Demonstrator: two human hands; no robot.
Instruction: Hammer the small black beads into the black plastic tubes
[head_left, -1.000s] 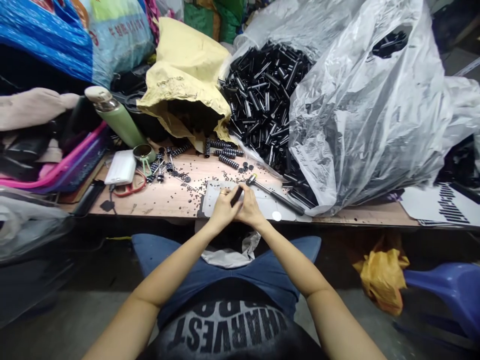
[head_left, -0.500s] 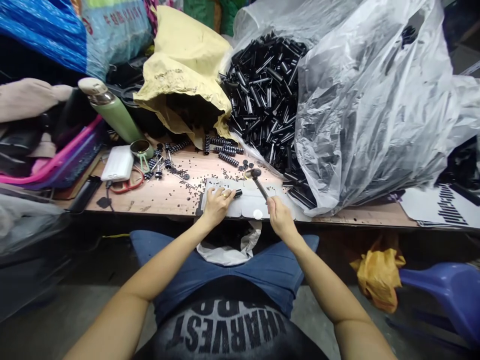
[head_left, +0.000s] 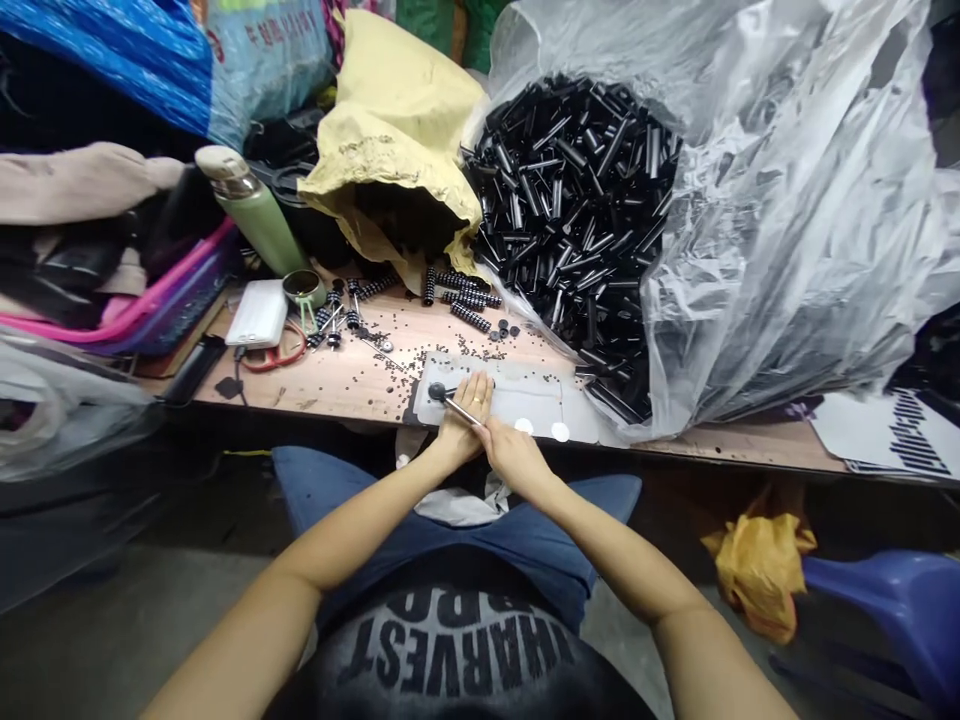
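My left hand (head_left: 466,412) lies flat on the grey-white board (head_left: 540,392) with its fingers stretched out. Dark ends of what looks like a short black tube show beside these fingers; most of it is hidden beneath them. My right hand (head_left: 516,458) is closed around the handle of a small hammer (head_left: 463,411). The hammer's handle crosses over the left hand, and its dark round head is left of the left fingers. The two hands touch or nearly touch. White round spots are on the board near its front edge.
Tiny black bits and beaded black rods (head_left: 470,317) lie behind the board. A clear plastic bag (head_left: 780,250) spills black tubes (head_left: 562,200) at the right. A yellow sack (head_left: 405,110), green flask (head_left: 251,212), white box (head_left: 257,314) and pink-rimmed basket (head_left: 127,322) stand left.
My right hand has swung the hammer left across my left hand. My left fingers have straightened out flat over the board. The camera view has shifted slightly.
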